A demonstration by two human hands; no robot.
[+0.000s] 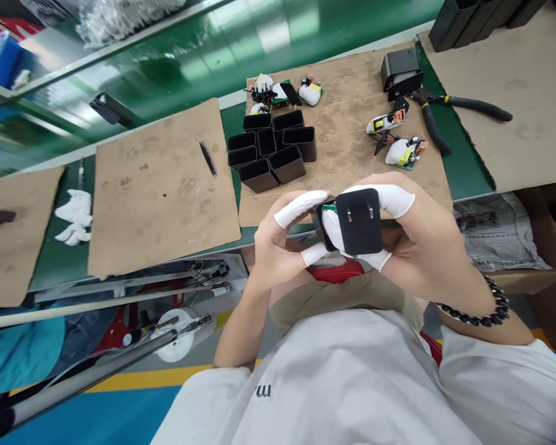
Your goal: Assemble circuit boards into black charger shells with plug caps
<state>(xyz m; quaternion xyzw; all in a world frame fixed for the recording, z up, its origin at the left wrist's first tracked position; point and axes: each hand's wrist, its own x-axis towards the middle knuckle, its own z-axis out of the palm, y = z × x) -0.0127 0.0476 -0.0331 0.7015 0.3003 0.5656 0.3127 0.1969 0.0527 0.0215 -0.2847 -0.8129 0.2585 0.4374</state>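
Green bench (467, 148), cardboard sheet (343, 133) on top. Left hand (274, 248) grasps the black casing (319, 230); right hand (429, 240) grasps the pronged cap (361, 230), both held near the bench edge, with a white-wrapped board (332, 231) visible in the gap between. Judgement: a skewed push could snag the board on the casing's rim. Nearby open casings (291, 168) stand clustered, insides dark, contents not discernible. Carton (544, 279) at right holds newspaper (498, 244).
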